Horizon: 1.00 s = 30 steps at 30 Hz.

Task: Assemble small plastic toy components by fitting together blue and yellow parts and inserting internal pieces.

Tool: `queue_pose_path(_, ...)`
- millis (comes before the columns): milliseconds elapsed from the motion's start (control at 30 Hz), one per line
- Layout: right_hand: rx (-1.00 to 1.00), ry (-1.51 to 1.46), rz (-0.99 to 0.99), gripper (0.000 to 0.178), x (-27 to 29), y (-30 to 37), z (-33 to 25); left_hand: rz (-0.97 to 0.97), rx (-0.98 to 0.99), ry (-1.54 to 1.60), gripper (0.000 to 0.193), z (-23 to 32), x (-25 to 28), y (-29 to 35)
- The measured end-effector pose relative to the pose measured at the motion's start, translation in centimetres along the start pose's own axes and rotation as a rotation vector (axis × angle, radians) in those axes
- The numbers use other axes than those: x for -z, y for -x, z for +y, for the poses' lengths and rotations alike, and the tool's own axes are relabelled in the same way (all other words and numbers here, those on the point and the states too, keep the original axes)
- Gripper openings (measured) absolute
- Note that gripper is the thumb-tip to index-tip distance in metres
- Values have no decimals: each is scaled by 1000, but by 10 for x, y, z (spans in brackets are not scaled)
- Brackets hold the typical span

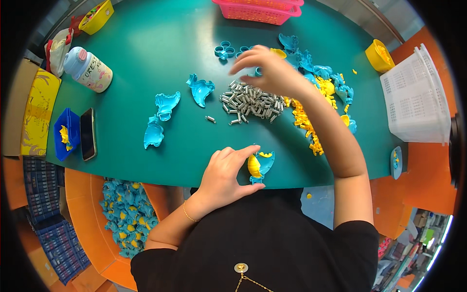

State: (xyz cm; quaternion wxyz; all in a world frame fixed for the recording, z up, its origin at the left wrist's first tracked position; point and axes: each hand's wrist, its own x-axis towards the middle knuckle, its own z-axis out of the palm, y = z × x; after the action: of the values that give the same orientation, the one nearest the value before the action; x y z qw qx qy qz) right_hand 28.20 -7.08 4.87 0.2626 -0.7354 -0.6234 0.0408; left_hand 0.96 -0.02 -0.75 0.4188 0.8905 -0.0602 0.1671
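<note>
My left hand [224,171] grips a blue-and-yellow plastic toy part [261,165] between thumb and fingers at the table's near edge. The part is a curved blue shell with a rounded yellow piece in it. Above the far side of a pile of small silver metal springs [250,103] hovers my right hand [265,68], fingers spread and slightly blurred. Nothing shows in its grasp. Close to those fingers lie blue ring-shaped pieces [224,50]. One loose spring [210,118] lies apart, left of the pile. Further left are curved blue shells [167,105].
Yellow pieces [304,119] and blue pieces [344,92] are heaped beyond my right forearm. A pink basket [258,12] stands at the far edge, a white basket [413,95] at right. A bottle [88,69] and phone [88,134] sit left; an orange-walled bin [82,214] holds assembled pieces.
</note>
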Motion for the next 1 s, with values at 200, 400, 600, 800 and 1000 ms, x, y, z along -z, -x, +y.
queue_pose_path(200,200,219,-85,22,-54,-28,-13,-16,-20,-12,85,3,-1,-4)
queue_pose_path(400,-68,-389,60,21,25,8,-36,8,-8,-22,86,0,-1,-1)
queue_pose_path(600,77,-318,101,22,14,54,-39,-15,-15,-49,84,3,0,-6)
queue_pose_path(800,175,-185,43,23,-43,67,-51,-43,10,-76,80,9,-4,-5)
queue_pose_path(1000,-378,-30,326,28,75,160,-6,-32,18,-74,85,7,-2,-1)
